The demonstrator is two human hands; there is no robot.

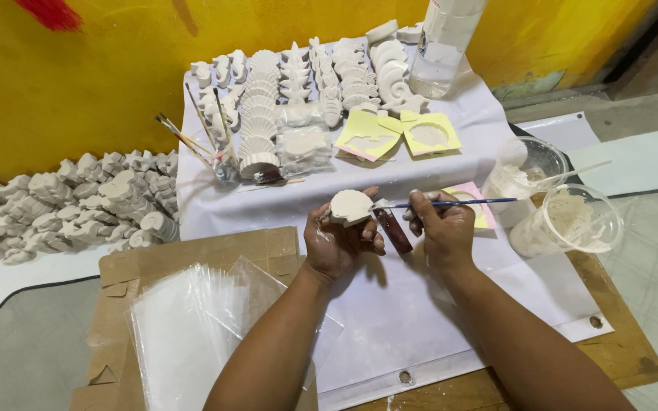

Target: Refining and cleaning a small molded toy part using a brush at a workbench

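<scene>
My left hand (pixel 338 242) holds a small white plaster figure (pixel 350 205) up by its edges, over the white sheet (pixel 390 304). My right hand (pixel 442 227) grips a thin blue-handled paintbrush (pixel 451 203), held level, its tip touching the figure's right side. A dark red-brown stick-like tool (pixel 394 230) lies between the two hands; which hand holds it I cannot tell.
Rows of white plaster shapes (pixel 306 91) stand at the back, more piled at left (pixel 70 205). Yellow moulds (pixel 397 133), a jar of brushes (pixel 218 148), a clear bottle (pixel 443 46), two plastic cups (pixel 573 221) at right. Clear bags (pixel 192 327) on cardboard, front left.
</scene>
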